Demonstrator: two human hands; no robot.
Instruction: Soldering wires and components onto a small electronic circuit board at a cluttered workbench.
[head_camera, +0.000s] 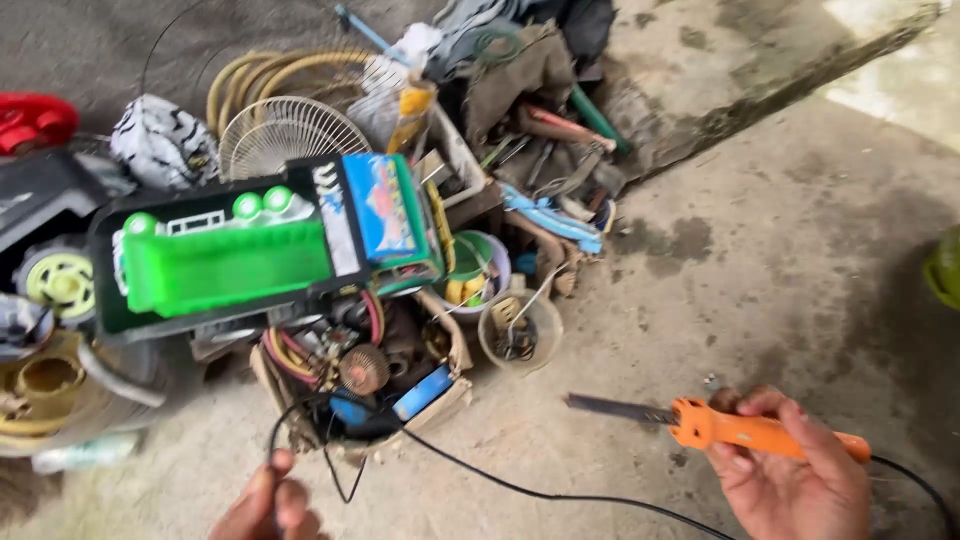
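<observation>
Nearest the camera, the left hand pinches a thin black wire between its fingertips, and the right hand is wrapped around the orange handle of a soldering iron, whose dark metal tip points leftward over the concrete floor. Just beyond the left hand sits a cardboard box of motors and wires. Farther off, past a clear plastic cup, a green toy truck lies among heaped scrap.

I see the orange soldering iron lying level across my right hand, flat dark tip pointing left; its thin black cord is pinched in my left hand.
</observation>
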